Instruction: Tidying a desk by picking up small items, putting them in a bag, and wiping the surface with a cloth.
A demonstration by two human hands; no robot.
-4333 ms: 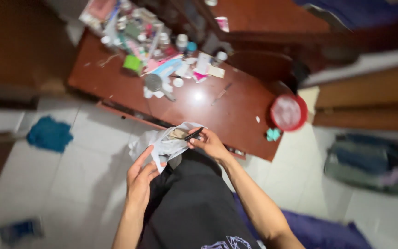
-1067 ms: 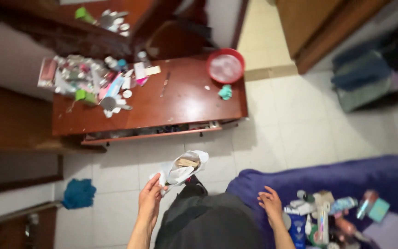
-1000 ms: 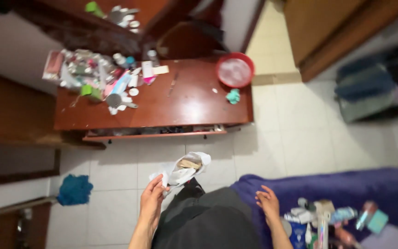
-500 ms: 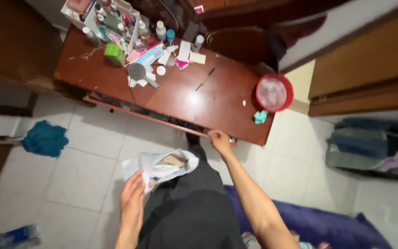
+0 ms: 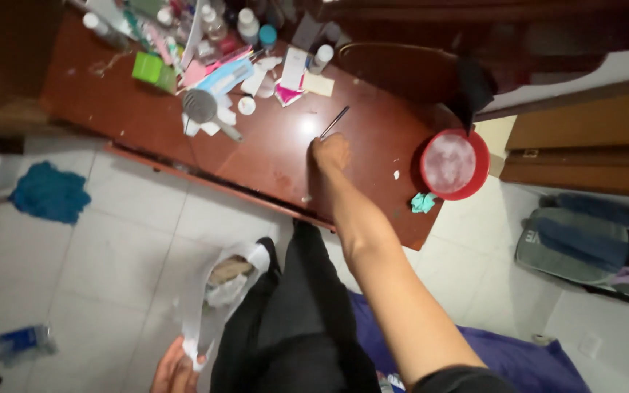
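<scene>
White floor tiles sit under a glossy red-brown bench (image 5: 373, 167). Your thin dark pen (image 5: 335, 121) lies slanted mid-bench, near end under your right hand (image 5: 330, 152), arm stretched out, fingers curled on it. Bottles and cards (image 5: 205, 51) crowd the far left, red bowl (image 5: 453, 164) on the right. Your left hand (image 5: 176, 370) hangs low, pinching a white bag (image 5: 216, 291).
</scene>
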